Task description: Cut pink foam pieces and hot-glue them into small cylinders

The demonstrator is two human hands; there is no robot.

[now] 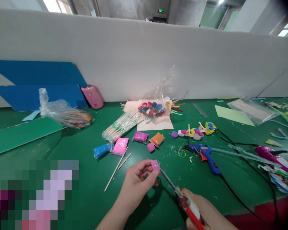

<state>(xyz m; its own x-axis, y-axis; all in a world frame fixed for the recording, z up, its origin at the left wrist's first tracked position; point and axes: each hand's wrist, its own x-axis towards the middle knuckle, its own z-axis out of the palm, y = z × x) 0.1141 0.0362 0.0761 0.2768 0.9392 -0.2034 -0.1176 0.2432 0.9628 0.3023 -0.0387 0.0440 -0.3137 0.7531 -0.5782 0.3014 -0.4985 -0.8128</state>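
Observation:
My left hand (140,179) pinches a small pink bottle cap (155,166) between thumb and fingers. My right hand (201,206) is closed round a tool (188,209) with a red handle, a white part and a slim pointed metal end; its exact kind is unclear. The metal tip meets the right side of the cap, and thin pale strands show there. Beyond my left hand, a similar pink cap (150,147) lies beside an orange packet (157,139) and a purple packet (140,136). Two thin wooden sticks (115,172) lie to the left.
A blue glue gun (204,153) with a trailing black cord lies at right, near joined caps and sticks (196,131). Bagged wooden sticks (122,124), a bag of bottle caps (153,108) and a pink tumbler (92,96) stand farther back. A white partition (134,60) borders the table.

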